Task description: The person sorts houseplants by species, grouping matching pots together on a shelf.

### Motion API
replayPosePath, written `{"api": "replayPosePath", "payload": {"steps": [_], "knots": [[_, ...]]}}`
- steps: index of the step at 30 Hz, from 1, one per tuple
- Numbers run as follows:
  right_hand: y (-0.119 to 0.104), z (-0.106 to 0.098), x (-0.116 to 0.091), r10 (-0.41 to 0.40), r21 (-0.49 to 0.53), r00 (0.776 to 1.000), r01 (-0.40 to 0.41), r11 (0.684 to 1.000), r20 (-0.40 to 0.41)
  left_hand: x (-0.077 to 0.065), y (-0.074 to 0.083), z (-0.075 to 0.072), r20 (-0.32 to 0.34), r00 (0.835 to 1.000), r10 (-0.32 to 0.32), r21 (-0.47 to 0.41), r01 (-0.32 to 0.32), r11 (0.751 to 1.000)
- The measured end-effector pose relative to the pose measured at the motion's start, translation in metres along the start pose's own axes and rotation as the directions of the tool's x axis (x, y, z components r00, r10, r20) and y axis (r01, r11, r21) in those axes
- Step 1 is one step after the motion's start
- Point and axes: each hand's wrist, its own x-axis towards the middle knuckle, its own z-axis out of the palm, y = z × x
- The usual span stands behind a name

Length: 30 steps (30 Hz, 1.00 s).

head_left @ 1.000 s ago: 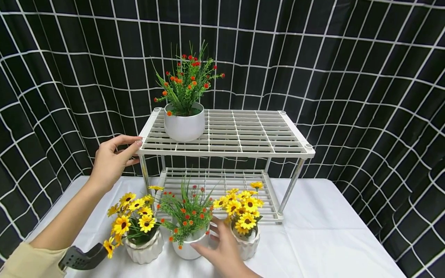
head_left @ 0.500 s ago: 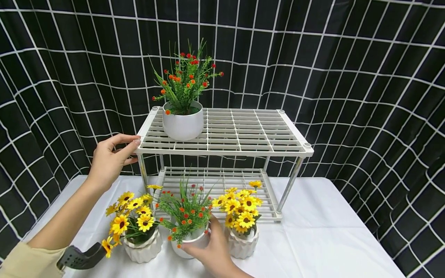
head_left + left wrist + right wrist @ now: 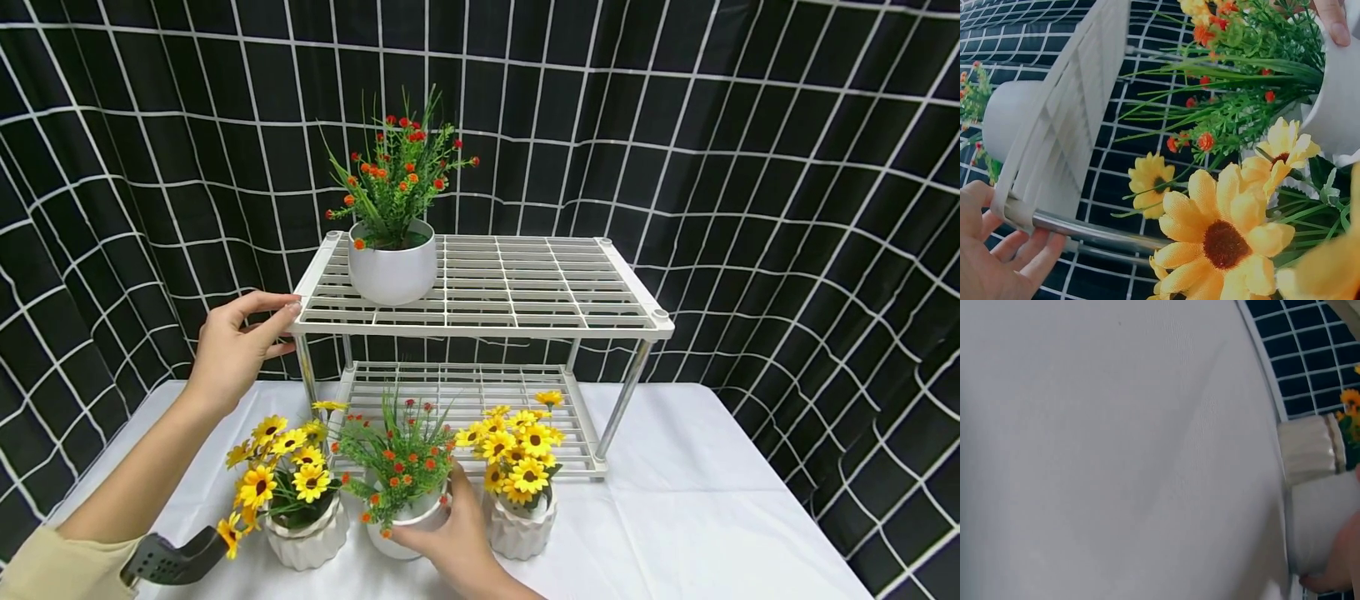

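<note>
My left hand (image 3: pixel 234 350) grips the front left corner of a white two-tier rack (image 3: pixel 480 331), thumb on top and fingers around the edge. In the left wrist view its fingertips (image 3: pixel 1054 247) touch the metal leg (image 3: pixel 1085 226). My right hand (image 3: pixel 459 533) holds a white flowerpot (image 3: pixel 386 546) of small red and orange flowers around its right side, thumb at the front rim. This pot stands on the tablecloth in front of the rack. In the right wrist view, the flowerpot (image 3: pixel 1319 515) and part of the hand (image 3: pixel 1340 562) show at the right edge.
Yellow sunflowers in ribbed white pots stand either side: one left (image 3: pixel 307 542), one right (image 3: pixel 523 529). Another white pot (image 3: pixel 392 271) with red and orange flowers sits on the rack's top tier at left. A black curtain (image 3: pixel 750 167) with white grid lines surrounds the white-covered table (image 3: pixel 697 533).
My right hand has moved left and closed around the middle flowerpot. The left hand keeps its hold on the rack corner. The view has shifted slightly.
</note>
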Motion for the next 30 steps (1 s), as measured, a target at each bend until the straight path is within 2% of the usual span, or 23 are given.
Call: {"api": "replayPosePath", "payload": {"steps": [4, 8, 14, 17, 24, 30], "knots": [[0.001, -0.008, 0.005, -0.026, -0.009, 0.995, 0.027, 1.0, 0.097, 0.001, -0.002, -0.001, 0.002, 1.0, -0.008, -0.003, 0.008, 1.0], [0.0, -0.01, 0.007, -0.01, 0.001, 0.99, 0.01, 1.0, 0.141, 0.002, -0.003, 0.0, 0.001, 1.0, -0.013, -0.001, 0.013, 1.0], [0.006, 0.002, -0.001, 0.04, 0.007, 0.997, -0.04, 0.999, 0.065, 0.002, -0.002, 0.0, 0.001, 1.0, -0.011, -0.015, 0.011, 1.0], [0.016, 0.007, -0.006, 0.059, -0.047, 0.998, -0.057, 0.997, 0.033, 0.002, -0.002, 0.0, 0.0, 1.0, -0.007, -0.021, 0.007, 1.0], [0.034, 0.012, -0.008, -0.013, -0.148, 1.0, 0.014, 0.989, 0.009, 0.001, 0.0, 0.0, -0.012, 1.0, 0.008, -0.021, -0.009, 1.0], [0.032, 0.012, -0.008, 0.017, -0.145, 1.0, -0.018, 0.989, -0.009, 0.001, -0.001, 0.0, -0.01, 1.0, 0.001, -0.026, -0.001, 1.0]]}}
